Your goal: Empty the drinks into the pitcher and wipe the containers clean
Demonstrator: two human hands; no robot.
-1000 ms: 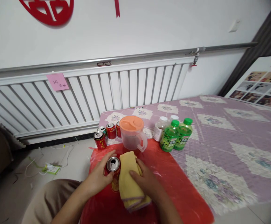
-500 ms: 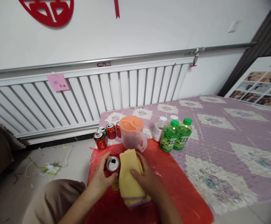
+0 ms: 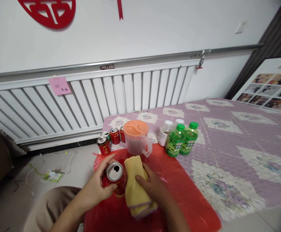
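My left hand (image 3: 97,188) is wrapped round an opened red drink can (image 3: 116,177), tilted so its silver top faces me. My right hand (image 3: 152,188) presses a folded yellow cloth (image 3: 135,185) against the can's right side, fingers curled over the cloth. Both sit above a red plastic sheet (image 3: 179,193) on the bed's near corner. Just behind stands a clear jug with an orange lid (image 3: 137,137).
Three more red cans (image 3: 104,145) stand at the bed's left corner. Two green bottles (image 3: 180,139) and two white-capped bottles (image 3: 166,132) stand right of the jug. The purple quilted bed (image 3: 227,141) stretches right. A white radiator (image 3: 82,100) lines the wall; cables lie on the floor.
The can has tipped more toward me and shifted slightly in my left hand. The cloth has slid along the can's side under my right hand.
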